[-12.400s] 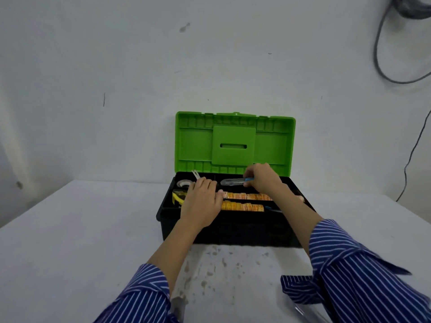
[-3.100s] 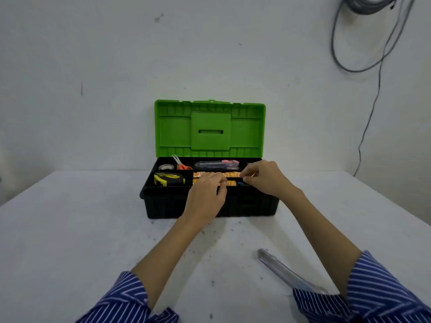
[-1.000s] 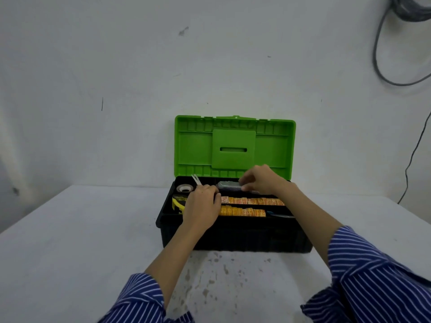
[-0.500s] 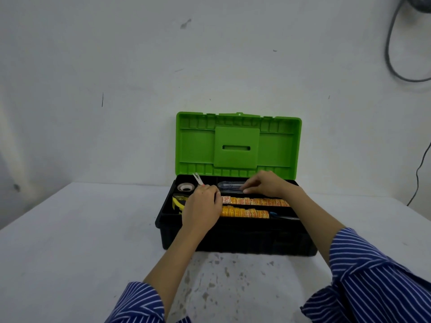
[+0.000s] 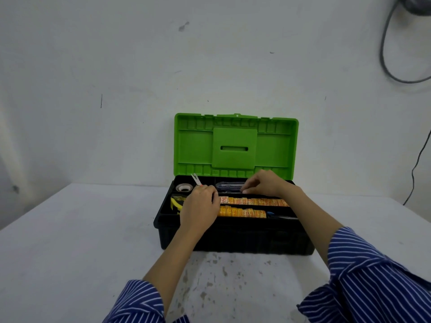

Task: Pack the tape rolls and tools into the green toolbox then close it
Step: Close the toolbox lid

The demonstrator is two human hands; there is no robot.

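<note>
- Head view: green toolbox (image 5: 235, 238) stands on the white table (image 5: 70, 241), against the wall. Lid (image 5: 235, 145) is raised upright; the black base is open.
- Left rear compartment: one roll of tape (image 5: 184, 188) lies flat; metal tips of scissors (image 5: 195, 178) lean up beside it.
- Left front compartment: yellow tape measure (image 5: 175, 202), partly hidden behind the left hand.
- Middle trays: two rows of orange-yellow tape rolls (image 5: 254, 202), one row behind the other, lying side by side along the box's length.
- Front tray, right end: a blue-tipped tool (image 5: 270, 214) just beside the nearer row; its kind cannot be told.
- Rear right compartment: a dark, clear-cased tool (image 5: 229, 185) lies lengthwise.
- Left hand (image 5: 200, 209): over the left end of the trays, fingers curled downward. What it holds, if anything, cannot be told; fingertips are hidden.
- Right hand (image 5: 265, 184): reaching into the rear compartment, fingers bent, fingertips touching the right end of the clear-cased tool. Whether they pinch it cannot be told.
- Both forearms are bare, with blue striped sleeves (image 5: 373, 283) pushed up.
- Grey cable (image 5: 387, 54) hangs on the wall, upper right.
</note>
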